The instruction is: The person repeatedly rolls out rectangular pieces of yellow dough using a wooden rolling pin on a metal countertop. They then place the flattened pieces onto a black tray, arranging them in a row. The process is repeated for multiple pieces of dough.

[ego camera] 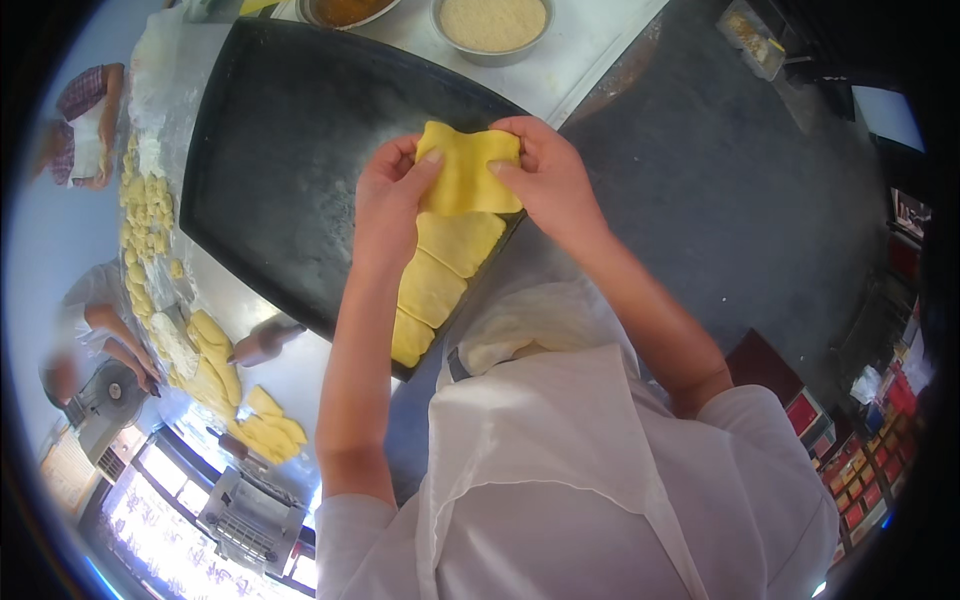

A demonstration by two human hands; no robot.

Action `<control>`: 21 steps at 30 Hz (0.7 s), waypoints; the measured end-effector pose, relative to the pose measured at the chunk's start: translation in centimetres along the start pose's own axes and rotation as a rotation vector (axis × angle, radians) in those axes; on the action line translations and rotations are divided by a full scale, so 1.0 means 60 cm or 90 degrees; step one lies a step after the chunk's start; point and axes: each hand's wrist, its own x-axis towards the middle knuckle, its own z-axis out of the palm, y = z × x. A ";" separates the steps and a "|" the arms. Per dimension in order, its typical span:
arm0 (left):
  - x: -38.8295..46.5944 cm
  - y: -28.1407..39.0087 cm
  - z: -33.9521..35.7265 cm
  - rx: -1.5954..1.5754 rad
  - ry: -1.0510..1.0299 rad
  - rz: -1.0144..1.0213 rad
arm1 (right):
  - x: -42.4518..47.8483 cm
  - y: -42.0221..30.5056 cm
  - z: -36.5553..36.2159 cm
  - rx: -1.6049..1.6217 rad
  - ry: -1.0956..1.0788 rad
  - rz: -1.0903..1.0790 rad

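Observation:
A thin, square sheet of yellow dough (469, 172) is stretched between my two hands over the right edge of a large black baking tray (277, 135). My left hand (390, 199) pinches its left side between thumb and fingers. Its right side is gripped by my right hand (551, 172), thumb on top. Below the held sheet, several flat yellow dough pieces (431, 289) lie in a row along the tray's near right edge. Part of that row is hidden behind my left forearm and the held sheet.
Past the tray stand a bowl of pale crumbs (491, 22) and a bowl of reddish-brown liquid (349, 9). On the left table lie dough lumps (146, 214), folded dough sheets (214, 356) and a rolling pin (266, 341). Two people work there, beside an electric fan (112, 390).

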 end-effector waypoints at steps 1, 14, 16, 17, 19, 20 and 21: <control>0.010 -0.011 -0.005 0.013 -0.010 0.007 | -0.001 0.000 0.000 -0.051 0.009 -0.010; 0.098 -0.012 -0.022 0.198 -0.170 0.088 | -0.054 -0.014 0.007 0.029 0.071 -0.009; 0.114 -0.013 -0.020 0.210 -0.182 0.085 | -0.060 -0.014 0.012 0.049 0.075 -0.011; 0.119 -0.014 -0.021 0.216 -0.188 0.084 | -0.067 -0.019 0.016 0.056 0.078 -0.002; 0.124 -0.006 -0.016 0.268 -0.200 0.091 | -0.076 -0.031 0.020 0.076 0.077 0.014; 0.126 -0.005 -0.014 0.295 -0.205 0.094 | -0.080 -0.037 0.021 0.089 0.070 0.023; 0.131 -0.007 -0.016 0.304 -0.205 0.095 | -0.082 -0.042 0.023 0.105 0.064 0.032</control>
